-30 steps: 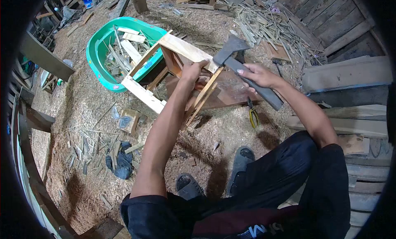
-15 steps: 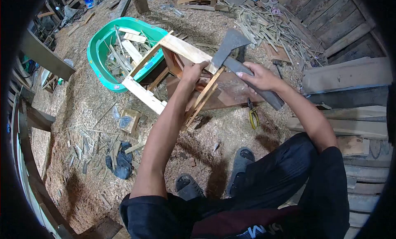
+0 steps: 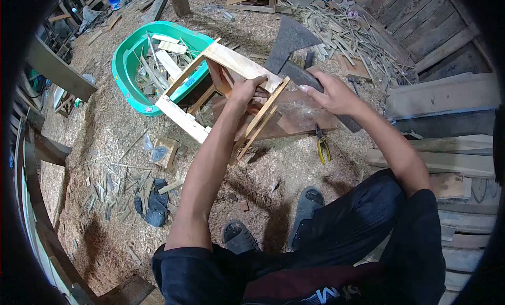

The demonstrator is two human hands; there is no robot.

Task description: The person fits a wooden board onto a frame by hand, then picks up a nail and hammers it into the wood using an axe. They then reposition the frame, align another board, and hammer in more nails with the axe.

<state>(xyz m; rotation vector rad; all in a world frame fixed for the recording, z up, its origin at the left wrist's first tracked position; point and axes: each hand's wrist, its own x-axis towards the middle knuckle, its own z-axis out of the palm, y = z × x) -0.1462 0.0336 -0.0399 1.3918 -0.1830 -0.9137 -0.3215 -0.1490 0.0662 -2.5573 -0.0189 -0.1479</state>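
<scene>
My right hand (image 3: 332, 92) is wrapped round the dark handle of an axe (image 3: 291, 42). The axe's broad head points up and away, just beyond the near-right corner of a pale wooden frame (image 3: 239, 62). My left hand (image 3: 246, 91) grips that frame near the same corner, fingers curled over its edge and partly hidden. The frame is a box-like structure of joined slats, tilted, with reddish-brown panels inside it. Beneath and to its right lies a flat brown board (image 3: 300, 113).
A green plastic tub (image 3: 122, 76) with wood offcuts stands behind the frame. Yellow-handled pliers (image 3: 323, 150) lie on the sawdust floor. Scrap sticks (image 3: 336, 34) are heaped at the back right. Planks (image 3: 436, 162) are stacked at my right, and a black plastic bag (image 3: 157, 207) lies at left.
The axe head has lifted slightly up and away from the frame's corner, with my right hand shifting up a little. My left hand stays on the frame, almost still.
</scene>
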